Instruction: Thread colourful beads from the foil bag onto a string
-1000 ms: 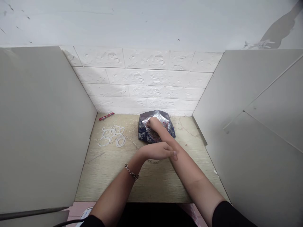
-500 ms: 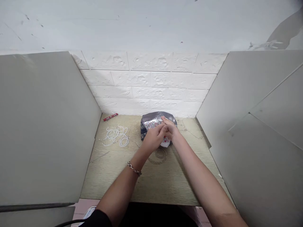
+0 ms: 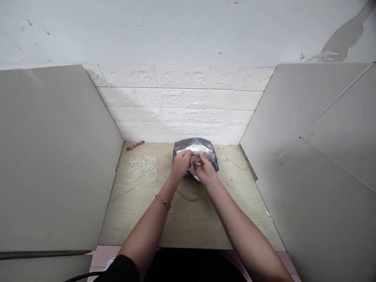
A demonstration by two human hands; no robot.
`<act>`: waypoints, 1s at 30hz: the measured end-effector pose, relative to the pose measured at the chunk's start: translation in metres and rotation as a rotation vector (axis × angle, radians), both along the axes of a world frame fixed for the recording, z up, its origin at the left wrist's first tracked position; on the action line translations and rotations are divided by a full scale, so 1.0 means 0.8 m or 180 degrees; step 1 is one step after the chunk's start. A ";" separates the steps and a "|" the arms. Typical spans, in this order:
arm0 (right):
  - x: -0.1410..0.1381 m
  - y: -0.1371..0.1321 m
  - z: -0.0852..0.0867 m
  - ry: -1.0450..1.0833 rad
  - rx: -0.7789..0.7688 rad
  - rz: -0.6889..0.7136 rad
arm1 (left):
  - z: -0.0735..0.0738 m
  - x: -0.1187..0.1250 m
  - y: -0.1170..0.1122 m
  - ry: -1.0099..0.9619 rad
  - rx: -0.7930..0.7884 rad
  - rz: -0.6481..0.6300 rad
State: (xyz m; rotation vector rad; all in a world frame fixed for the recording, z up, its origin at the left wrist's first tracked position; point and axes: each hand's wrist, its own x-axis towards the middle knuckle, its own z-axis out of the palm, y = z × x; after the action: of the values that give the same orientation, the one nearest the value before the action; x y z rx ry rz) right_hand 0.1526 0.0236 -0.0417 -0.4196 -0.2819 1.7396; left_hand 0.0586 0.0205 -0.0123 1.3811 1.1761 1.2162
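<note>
A dark pouch with a shiny silver lining (image 3: 197, 145) stands at the back middle of the table, small colourful bits showing in it. Over its front, my left hand (image 3: 181, 164) is closed in a pinch, a bracelet (image 3: 163, 201) round its wrist. Close beside it, my right hand (image 3: 205, 168) pinches too, its fingertips almost meeting the left ones. Whatever is between the fingers is too small to make out. Below the hands, a loop of clear beads (image 3: 190, 198) lies on the table.
White bead strands (image 3: 143, 169) lie in coils on the left of the table (image 3: 202, 227). Behind them is a small red packet (image 3: 135, 145). A thin chain (image 3: 235, 162) lies right of the pouch. Grey panels (image 3: 58, 156) enclose both sides, with a white brick-pattern wall (image 3: 173, 96) behind.
My hands have moved from overlapping to side by side, fingertips close. My right hand has turned and its fingers have curled in. The view has shifted slightly.
</note>
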 end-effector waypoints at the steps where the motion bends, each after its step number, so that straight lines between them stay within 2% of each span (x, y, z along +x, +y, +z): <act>1: 0.000 0.000 -0.001 0.0059 -0.0045 0.0010 | 0.000 -0.001 0.002 -0.0171 -0.0174 -0.0047; 3: 0.000 0.000 -0.001 0.0208 -0.0174 0.0022 | 0.000 -0.001 0.004 -0.0428 -0.0402 -0.0165; 5: 0.000 0.000 -0.001 0.0270 -0.0246 0.0048 | 0.002 -0.002 0.004 -0.0483 -0.0417 -0.0230; 9: -0.001 -0.002 0.000 0.0391 -0.0374 0.0136 | 0.004 -0.003 0.002 -0.0165 -0.0164 -0.0167; 12: -0.001 -0.002 0.000 0.0429 -0.0405 0.0210 | 0.003 -0.003 0.001 0.0070 -0.0155 -0.0152; 19: 0.005 -0.008 0.004 0.0534 -0.0205 0.0301 | -0.005 -0.003 0.004 0.0598 0.0155 -0.0075; 30: 0.008 -0.011 0.007 -0.0032 -0.0066 0.0300 | 0.003 0.002 -0.007 0.0188 0.0147 -0.0489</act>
State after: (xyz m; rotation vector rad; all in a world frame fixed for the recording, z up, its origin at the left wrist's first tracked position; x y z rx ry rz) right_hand 0.1593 0.0148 -0.0364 -0.4363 -0.2952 1.8344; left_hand 0.0602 0.0150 -0.0101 1.5221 1.0670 1.1067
